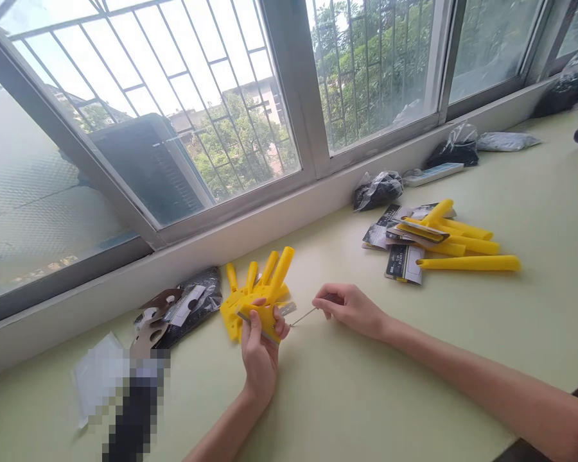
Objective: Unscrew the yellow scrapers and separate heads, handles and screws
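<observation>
My left hand (pixel 260 350) is closed around the head of a yellow plastic scraper (pixel 270 301), holding it above a small pile of like yellow scrapers (pixel 234 301) on the pale green table (pixel 347 398). My right hand (pixel 349 308) pinches a thin metal tool (pixel 302 317) whose tip points at the scraper's metal blade edge. The two hands are close together at the centre of the view.
A second heap of yellow scrapers with printed packaging cards (pixel 438 240) lies to the right. Black plastic bags (pixel 378 189) sit along the window sill. Dark bags and brown card pieces (pixel 173 308) lie at the left, beside a blurred patch.
</observation>
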